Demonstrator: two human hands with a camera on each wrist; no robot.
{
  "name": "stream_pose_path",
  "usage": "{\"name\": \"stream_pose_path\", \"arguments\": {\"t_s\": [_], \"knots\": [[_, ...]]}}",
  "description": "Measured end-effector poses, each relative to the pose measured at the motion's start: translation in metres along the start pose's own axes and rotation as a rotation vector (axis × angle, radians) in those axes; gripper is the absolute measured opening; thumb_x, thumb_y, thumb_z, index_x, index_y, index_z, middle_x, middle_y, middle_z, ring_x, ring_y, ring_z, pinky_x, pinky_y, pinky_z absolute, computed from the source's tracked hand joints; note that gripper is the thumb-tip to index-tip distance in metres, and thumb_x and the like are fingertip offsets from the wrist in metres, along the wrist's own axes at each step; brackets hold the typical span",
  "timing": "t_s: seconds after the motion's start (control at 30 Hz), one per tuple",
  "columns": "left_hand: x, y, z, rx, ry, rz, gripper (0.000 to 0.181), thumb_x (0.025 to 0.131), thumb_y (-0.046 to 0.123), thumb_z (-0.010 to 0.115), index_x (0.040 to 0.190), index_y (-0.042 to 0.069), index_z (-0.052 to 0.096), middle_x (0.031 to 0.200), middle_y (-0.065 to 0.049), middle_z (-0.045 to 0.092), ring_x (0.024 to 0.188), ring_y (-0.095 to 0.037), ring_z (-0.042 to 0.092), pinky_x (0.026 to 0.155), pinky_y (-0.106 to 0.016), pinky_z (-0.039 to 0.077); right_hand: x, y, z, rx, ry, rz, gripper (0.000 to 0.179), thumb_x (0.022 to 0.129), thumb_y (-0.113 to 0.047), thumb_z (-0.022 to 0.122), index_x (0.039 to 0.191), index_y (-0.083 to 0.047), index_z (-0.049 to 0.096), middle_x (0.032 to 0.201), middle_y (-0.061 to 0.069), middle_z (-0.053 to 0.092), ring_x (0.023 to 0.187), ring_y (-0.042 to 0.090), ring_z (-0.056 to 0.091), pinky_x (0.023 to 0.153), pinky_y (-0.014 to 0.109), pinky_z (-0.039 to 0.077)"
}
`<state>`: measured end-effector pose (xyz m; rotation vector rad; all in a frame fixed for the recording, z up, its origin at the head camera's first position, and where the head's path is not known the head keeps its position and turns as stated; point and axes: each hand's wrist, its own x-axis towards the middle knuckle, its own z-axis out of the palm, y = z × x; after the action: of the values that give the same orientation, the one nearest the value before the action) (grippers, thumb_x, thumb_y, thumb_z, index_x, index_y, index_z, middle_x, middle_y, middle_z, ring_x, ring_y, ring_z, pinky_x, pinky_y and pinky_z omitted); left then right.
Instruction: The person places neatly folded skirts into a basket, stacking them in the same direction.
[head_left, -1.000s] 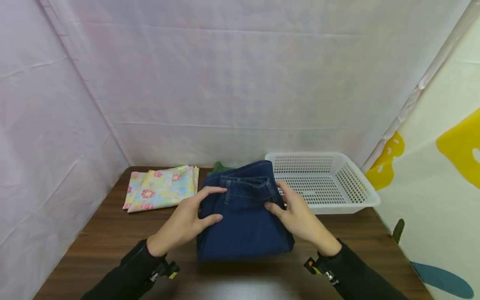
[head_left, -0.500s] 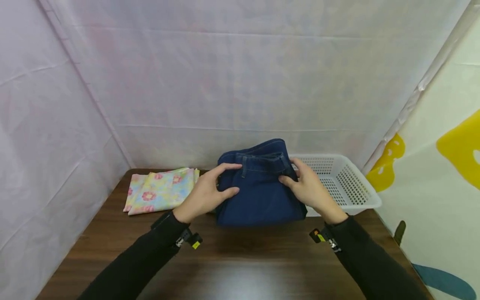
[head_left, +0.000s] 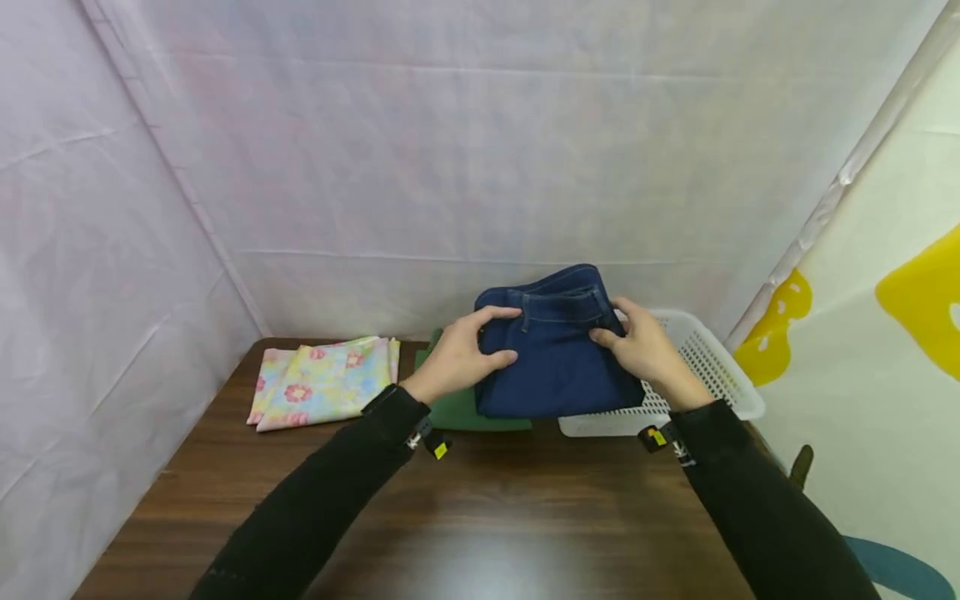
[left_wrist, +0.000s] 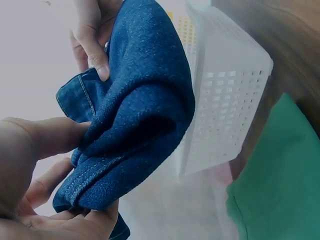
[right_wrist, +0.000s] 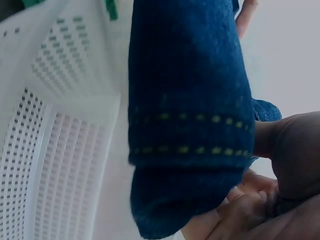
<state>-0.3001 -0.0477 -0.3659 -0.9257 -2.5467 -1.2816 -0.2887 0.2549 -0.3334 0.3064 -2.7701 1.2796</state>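
Note:
Folded blue jeans (head_left: 555, 358) hang between my two hands, raised over the left part of a white plastic basket (head_left: 693, 333). My left hand (head_left: 465, 354) grips their left side, thumb on the front and the other fingers round the edge. On the opposite side my right hand (head_left: 645, 350) pinches them the same way. In the left wrist view the folded layers of the jeans (left_wrist: 145, 100) show close up, with the basket wall (left_wrist: 225, 95) beyond. The right wrist view has a yellow-stitched hem of the jeans (right_wrist: 190, 135) beside the perforated basket (right_wrist: 65, 165).
A folded green cloth (head_left: 480, 412) lies on the brown wooden table (head_left: 480, 517), partly under the jeans in the head view. Farther left lies a folded floral cloth (head_left: 322, 383). A white curtain (head_left: 450, 150) hangs behind the table.
Both hands have carried the jeans up, away from me and to the right, from above the table's middle to over the basket's left part. More of the green cloth is now visible.

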Motion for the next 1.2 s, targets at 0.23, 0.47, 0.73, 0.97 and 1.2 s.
{"name": "stream_pose_path", "arguments": {"t_s": [0.23, 0.47, 0.73, 0.97, 1.2], "knots": [[0.029, 0.001, 0.021, -0.036, -0.030, -0.032, 0.063, 0.093, 0.027, 0.076, 0.149, 0.033, 0.048, 0.148, -0.002, 0.047, 0.118, -0.023, 0.057, 0.091, -0.040, 0.051, 0.011, 0.014, -0.016, -0.103, 0.098, 0.019, 0.061, 0.102, -0.017, 0.063, 0.154, -0.004, 0.035, 0.127, 0.032, 0.058, 0.105, 0.044, 0.062, 0.088, 0.057, 0.050], [0.054, 0.008, 0.044, -0.078, -0.071, -0.025, 0.066, 0.094, 0.024, 0.076, 0.151, 0.030, 0.045, 0.158, 0.000, 0.036, 0.137, -0.026, 0.043, 0.103, -0.043, 0.045, 0.020, 0.029, -0.036, -0.239, 0.187, -0.002, 0.060, 0.099, -0.014, 0.065, 0.150, 0.003, 0.038, 0.140, 0.036, 0.045, 0.125, 0.053, 0.045, 0.101, 0.064, 0.038], [0.070, 0.009, 0.077, -0.118, -0.132, -0.036, 0.062, 0.094, 0.017, 0.074, 0.150, 0.025, 0.049, 0.157, -0.002, 0.038, 0.101, -0.027, 0.063, 0.078, -0.029, 0.050, 0.022, 0.050, -0.046, -0.354, 0.228, 0.024, 0.054, 0.096, -0.012, 0.067, 0.144, 0.005, 0.047, 0.135, 0.035, 0.050, 0.121, 0.053, 0.046, 0.102, 0.064, 0.036], [0.082, 0.011, 0.102, -0.071, -0.181, -0.018, 0.057, 0.094, 0.011, 0.073, 0.147, 0.018, 0.052, 0.152, -0.003, 0.045, 0.100, -0.026, 0.062, 0.073, -0.022, 0.045, 0.022, 0.067, -0.052, -0.414, 0.164, 0.114, 0.054, 0.096, -0.015, 0.063, 0.143, 0.004, 0.047, 0.129, 0.035, 0.054, 0.111, 0.053, 0.051, 0.093, 0.064, 0.042], [0.088, 0.010, 0.116, -0.050, -0.274, -0.069, 0.056, 0.095, 0.006, 0.070, 0.147, 0.017, 0.052, 0.153, -0.004, 0.043, 0.054, -0.014, 0.045, 0.070, -0.022, 0.045, 0.026, 0.074, -0.054, -0.461, 0.099, 0.159, 0.055, 0.096, -0.013, 0.062, 0.143, 0.009, 0.044, 0.131, 0.038, 0.051, 0.115, 0.058, 0.047, 0.095, 0.066, 0.041]]}}
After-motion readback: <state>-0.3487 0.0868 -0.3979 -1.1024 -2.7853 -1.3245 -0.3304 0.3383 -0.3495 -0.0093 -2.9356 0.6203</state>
